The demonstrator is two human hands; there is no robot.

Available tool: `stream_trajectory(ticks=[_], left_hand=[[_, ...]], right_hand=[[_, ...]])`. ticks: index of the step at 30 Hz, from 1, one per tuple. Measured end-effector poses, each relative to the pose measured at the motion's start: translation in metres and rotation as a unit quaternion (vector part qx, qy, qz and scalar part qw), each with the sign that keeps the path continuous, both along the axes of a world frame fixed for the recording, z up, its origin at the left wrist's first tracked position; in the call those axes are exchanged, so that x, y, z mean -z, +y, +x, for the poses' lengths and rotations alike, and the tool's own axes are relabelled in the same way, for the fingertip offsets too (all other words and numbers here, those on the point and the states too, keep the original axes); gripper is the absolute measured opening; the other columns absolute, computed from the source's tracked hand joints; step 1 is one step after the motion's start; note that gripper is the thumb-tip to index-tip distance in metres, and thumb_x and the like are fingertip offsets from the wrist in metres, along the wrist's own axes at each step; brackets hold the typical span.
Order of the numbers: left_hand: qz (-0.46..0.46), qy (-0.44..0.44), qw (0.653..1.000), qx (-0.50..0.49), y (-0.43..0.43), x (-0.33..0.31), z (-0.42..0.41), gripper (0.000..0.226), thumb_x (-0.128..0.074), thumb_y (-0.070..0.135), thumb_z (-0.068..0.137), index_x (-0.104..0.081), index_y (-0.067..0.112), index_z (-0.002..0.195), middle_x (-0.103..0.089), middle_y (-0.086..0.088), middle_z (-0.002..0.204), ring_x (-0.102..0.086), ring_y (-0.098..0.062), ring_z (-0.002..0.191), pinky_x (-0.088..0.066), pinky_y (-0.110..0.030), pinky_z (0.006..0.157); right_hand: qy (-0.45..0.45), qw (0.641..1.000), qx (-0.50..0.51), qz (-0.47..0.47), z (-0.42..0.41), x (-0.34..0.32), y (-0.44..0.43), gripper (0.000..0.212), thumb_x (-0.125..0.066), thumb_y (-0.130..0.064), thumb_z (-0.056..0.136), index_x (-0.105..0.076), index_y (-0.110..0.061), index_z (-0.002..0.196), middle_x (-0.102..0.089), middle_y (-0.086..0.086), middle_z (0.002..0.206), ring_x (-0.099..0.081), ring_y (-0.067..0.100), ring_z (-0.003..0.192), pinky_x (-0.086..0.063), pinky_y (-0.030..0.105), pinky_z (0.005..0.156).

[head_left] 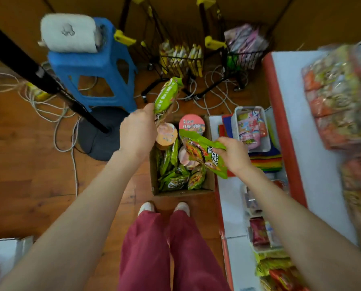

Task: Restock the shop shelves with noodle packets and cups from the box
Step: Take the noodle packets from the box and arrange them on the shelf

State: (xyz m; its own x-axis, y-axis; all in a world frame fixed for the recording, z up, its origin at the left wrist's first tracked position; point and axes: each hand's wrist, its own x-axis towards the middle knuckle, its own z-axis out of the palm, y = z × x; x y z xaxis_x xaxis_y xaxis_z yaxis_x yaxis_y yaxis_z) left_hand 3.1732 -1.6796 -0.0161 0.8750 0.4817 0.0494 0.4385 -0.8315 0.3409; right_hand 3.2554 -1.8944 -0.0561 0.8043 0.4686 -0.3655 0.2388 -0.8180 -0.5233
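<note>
- Over the box (pixel 183 193), both your hands are loaded.
- Left hand (pixel 137 131): fingers curled round the lower end of the left packet (pixel 168 94).
- Right hand (pixel 233 154): pinches the right packet (pixel 204 154) at its right edge, and the rest of the packet hangs free over the box.
- Left packet axis: points up and away from you, free end toward the carts (pixel 181 57).
- Right packet axis: diagonal, far-left to near-right, printed face up.
- Key relation: the shelf (pixel 297 101) lies to the right of both hands. Your right hand is the nearer one, close to the shelf's red edge. Your left hand sits across the box from it.
- My read: the right packet goes first with a short swing rightward. The left packet has to cross over the box, so turn your body instead of reaching.
- The box sits on the floor just ahead of your feet, against the shelf base. It holds more green packets and the cups (pixel 192 122), so I judge the restock is far from done.
- Shelf stock is blurred, so I can't tell which slot takes the green packets.
- Risk: an edge pinch is a light hold, so the right packet may swing or slip on a fast move.
</note>
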Motion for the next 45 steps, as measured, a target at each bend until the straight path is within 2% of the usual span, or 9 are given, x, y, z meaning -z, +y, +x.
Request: stream_trajectory(ticks=[5,10,17,20,25,32,36,41,45], left_hand=[[0.004,-0.096,0.995,0.038,0.013,-0.083,0.011,0.020,-0.047,0.005,0.091,-0.058,0.002,0.107,-0.064,-0.024,0.088,-0.059,-0.045,0.082,-0.043,-0.047,0.065],[-0.016,-0.182,0.978,0.097,0.029,-0.149,0.019,0.031,-0.048,0.003,0.090,-0.055,-0.001,0.120,-0.065,-0.026,0.099,-0.060,-0.045,0.089,-0.049,-0.052,0.073],[0.005,-0.268,0.946,0.185,0.032,-0.237,0.037,0.024,-0.045,0.003,0.093,-0.057,-0.001,0.114,-0.066,-0.023,0.100,-0.061,-0.042,0.090,-0.049,-0.049,0.075],[0.001,-0.306,0.925,0.226,0.023,-0.270,0.048,0.024,-0.044,0.006,0.094,-0.057,0.001,0.113,-0.066,-0.021,0.099,-0.061,-0.041,0.088,-0.050,-0.049,0.075],[-0.022,-0.359,0.889,0.284,-0.005,-0.322,0.067,0.026,-0.044,0.009,0.093,-0.058,0.003,0.114,-0.065,-0.024,0.099,-0.058,-0.045,0.092,-0.045,-0.047,0.073],[-0.075,-0.399,0.847,0.342,-0.065,-0.384,0.096,0.027,-0.040,0.008,0.094,-0.059,0.000,0.112,-0.063,-0.027,0.104,-0.057,-0.043,0.096,-0.042,-0.045,0.076],[-0.069,-0.419,0.839,0.340,-0.106,-0.420,0.122,0.026,-0.040,0.010,0.095,-0.059,0.000,0.108,-0.063,-0.024,0.101,-0.056,-0.041,0.092,-0.033,-0.037,0.066],[-0.082,-0.437,0.826,0.347,-0.159,-0.455,0.159,0.024,-0.042,0.010,0.092,-0.061,-0.001,0.102,-0.063,-0.027,0.098,-0.057,-0.043,0.090,-0.043,-0.044,0.073],[-0.089,-0.442,0.819,0.356,-0.195,-0.465,0.182,0.024,-0.042,0.009,0.092,-0.061,-0.001,0.099,-0.063,-0.026,0.096,-0.055,-0.042,0.087,-0.041,-0.044,0.069]], right_hand=[[-0.035,0.999,-0.018,0.007,-0.010,-0.072,-0.001,0.017,-0.061,-0.012,0.087,-0.066,-0.004,0.100,-0.068,0.018,0.098,-0.061,0.032,0.095,-0.043,0.034,0.072],[-0.084,0.996,-0.009,-0.024,-0.017,-0.141,0.002,0.022,-0.062,-0.021,0.086,-0.065,-0.009,0.104,-0.069,0.016,0.098,-0.061,0.032,0.094,-0.045,0.036,0.075],[-0.179,0.983,0.035,-0.035,-0.041,-0.245,-0.006,0.018,-0.060,-0.022,0.088,-0.063,-0.009,0.101,-0.066,0.011,0.101,-0.059,0.026,0.097,-0.039,0.030,0.070],[-0.220,0.972,0.071,-0.041,-0.056,-0.282,-0.014,0.021,-0.060,-0.024,0.088,-0.062,-0.010,0.104,-0.066,0.012,0.102,-0.058,0.029,0.098,-0.045,0.037,0.076],[-0.282,0.948,0.144,-0.031,-0.084,-0.340,-0.036,0.028,-0.062,-0.021,0.086,-0.062,-0.010,0.112,-0.066,0.013,0.111,-0.058,0.028,0.105,-0.041,0.032,0.080],[-0.382,0.903,0.194,-0.032,-0.109,-0.423,-0.076,0.018,-0.063,-0.013,0.084,-0.065,-0.002,0.098,-0.068,0.012,0.094,-0.060,0.027,0.093,-0.038,0.033,0.074],[-0.404,0.890,0.206,-0.039,-0.106,-0.458,-0.106,0.014,-0.062,-0.015,0.085,-0.065,-0.008,0.098,-0.065,0.001,0.089,-0.057,0.017,0.086,-0.036,0.026,0.069],[-0.453,0.868,0.199,-0.044,-0.085,-0.496,-0.144,0.016,-0.063,-0.014,0.084,-0.065,-0.005,0.097,-0.056,-0.005,0.082,-0.051,0.012,0.082,-0.030,0.020,0.062],[-0.489,0.850,0.192,-0.041,-0.066,-0.526,-0.169,0.020,-0.063,-0.015,0.085,-0.066,-0.007,0.103,-0.056,-0.007,0.085,-0.049,0.010,0.083,-0.034,0.003,0.062]])
